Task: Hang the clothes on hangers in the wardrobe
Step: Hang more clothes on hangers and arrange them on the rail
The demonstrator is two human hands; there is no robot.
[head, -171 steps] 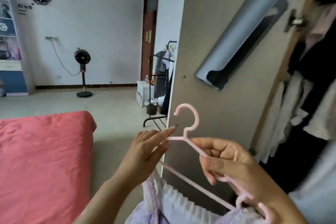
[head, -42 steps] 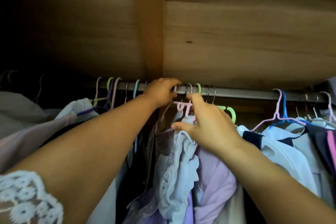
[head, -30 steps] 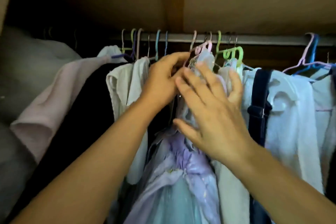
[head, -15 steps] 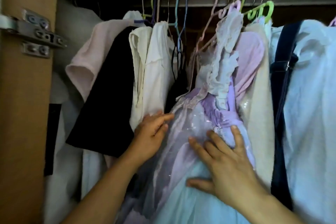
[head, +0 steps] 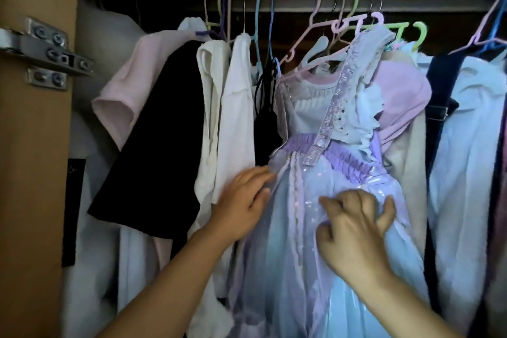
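Hanging on a pink hanger [head: 310,63] from the rail [head: 299,4], the lilac dress [head: 323,173] sits mid-wardrobe between a black strappy top [head: 267,118] and a cream garment [head: 403,151]. Left hand [head: 242,207] lies flat, fingers straight, against the dress's left edge beside a white shirt [head: 236,107]. Right hand [head: 354,230] has fingers curled, bunching skirt fabric. Door hinge [head: 46,53] at far left.

No text, label, brand or number can be read anywhere in the wardrobe
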